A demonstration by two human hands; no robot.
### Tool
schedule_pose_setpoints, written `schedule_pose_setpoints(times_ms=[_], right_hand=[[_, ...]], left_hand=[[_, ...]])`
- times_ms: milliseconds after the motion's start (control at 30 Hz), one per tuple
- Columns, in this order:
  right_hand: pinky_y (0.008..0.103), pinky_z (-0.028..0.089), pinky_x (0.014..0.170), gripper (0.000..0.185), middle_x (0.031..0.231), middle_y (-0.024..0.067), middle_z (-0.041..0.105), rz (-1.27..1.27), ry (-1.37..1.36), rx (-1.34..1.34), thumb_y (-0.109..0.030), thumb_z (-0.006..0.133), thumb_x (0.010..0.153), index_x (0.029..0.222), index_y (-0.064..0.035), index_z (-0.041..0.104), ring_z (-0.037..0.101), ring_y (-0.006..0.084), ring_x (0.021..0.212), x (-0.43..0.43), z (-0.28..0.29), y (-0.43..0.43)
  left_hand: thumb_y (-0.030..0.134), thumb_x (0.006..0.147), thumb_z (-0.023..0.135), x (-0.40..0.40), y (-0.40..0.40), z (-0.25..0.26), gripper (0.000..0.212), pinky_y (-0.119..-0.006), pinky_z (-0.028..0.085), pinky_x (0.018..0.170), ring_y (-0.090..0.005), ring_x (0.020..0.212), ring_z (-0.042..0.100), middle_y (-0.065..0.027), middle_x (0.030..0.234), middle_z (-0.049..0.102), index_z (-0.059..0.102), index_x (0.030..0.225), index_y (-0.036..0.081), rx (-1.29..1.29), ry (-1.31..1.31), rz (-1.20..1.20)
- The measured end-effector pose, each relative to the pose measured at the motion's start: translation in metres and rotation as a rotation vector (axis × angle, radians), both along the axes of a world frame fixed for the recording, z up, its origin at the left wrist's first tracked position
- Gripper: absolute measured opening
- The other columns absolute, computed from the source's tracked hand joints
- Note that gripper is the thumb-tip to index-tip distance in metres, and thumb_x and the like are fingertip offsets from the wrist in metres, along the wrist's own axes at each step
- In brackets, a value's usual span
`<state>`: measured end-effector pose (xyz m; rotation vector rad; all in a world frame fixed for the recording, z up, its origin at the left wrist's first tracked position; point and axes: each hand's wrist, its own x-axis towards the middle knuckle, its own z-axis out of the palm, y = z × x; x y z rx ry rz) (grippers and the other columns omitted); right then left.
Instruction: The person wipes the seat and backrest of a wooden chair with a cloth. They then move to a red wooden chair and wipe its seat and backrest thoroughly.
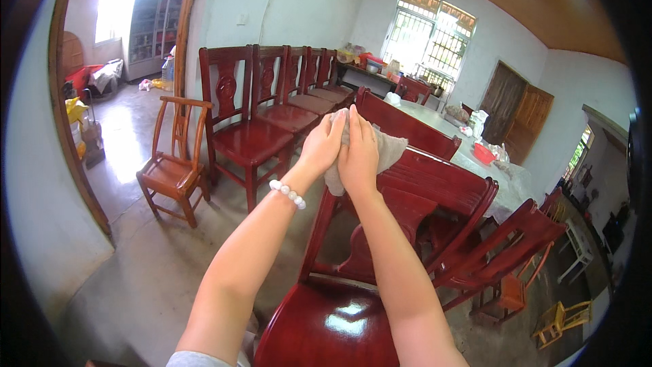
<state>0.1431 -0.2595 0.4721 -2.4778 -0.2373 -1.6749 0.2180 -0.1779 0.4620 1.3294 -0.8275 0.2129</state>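
A grey cloth point(391, 152) is pressed between my two hands above the left end of the top rail of a dark red wooden chair point(438, 176). My left hand point(322, 147), with a white bead bracelet point(288, 193) at the wrist, lies along the cloth's left side. Against its other side is my right hand point(360, 158), fingers pointing up and nearly meeting the left ones. One corner of the cloth spreads to the right over the rail, and another hangs below my palms. Whether the cloth touches the rail is hidden by my hands. The chair's glossy seat point(331, 323) is below my forearms.
Several red chairs point(252, 135) line the left wall beside a small wooden chair point(175, 163). Behind the chair back stands a plastic-covered table point(466, 155) bearing a red bowl point(484, 153) and bags. More chairs point(509, 244) crowd the right. A doorway point(186, 25) opens at left.
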Motion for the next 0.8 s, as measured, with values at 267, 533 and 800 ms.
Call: schedule_pose_setpoints(times_ms=[267,533,800], right_hand=[[0.0491,0.028,0.113,0.058,0.148,0.0256,0.032,0.107,0.029,0.059,-0.003,0.049,0.089,0.145,0.0016,0.035,0.033,0.0454,0.136,-0.033,-0.064,0.023],[0.0461,0.046,0.093,0.058,0.127,0.0277,0.050,0.060,0.162,0.010,-0.019,0.052,0.086,0.139,0.0008,0.043,0.052,0.0445,0.113,-0.013,0.019,-0.010],[0.0504,0.032,0.107,0.061,0.141,0.0283,0.036,-0.023,-0.025,0.099,-0.029,0.058,0.092,0.144,-0.0033,0.039,0.035,0.0447,0.132,0.002,-0.016,0.016]], left_hand=[[0.036,0.104,0.038,-0.019,0.004,-0.078,0.052,-0.035,0.038,0.104,-0.0263,0.127,0.049,-0.0202,0.137,0.051,0.041,0.139,-0.003,-0.184,0.142,-0.274],[0.034,0.101,0.048,0.013,-0.023,-0.021,0.052,-0.035,0.042,0.099,-0.0255,0.116,0.057,-0.0204,0.125,0.061,0.047,0.131,-0.008,-0.206,0.091,-0.289],[0.037,0.103,0.042,0.000,-0.017,-0.056,0.043,-0.034,0.046,0.090,-0.0151,0.105,0.056,-0.0109,0.115,0.063,0.054,0.123,0.001,-0.237,0.098,-0.288]])
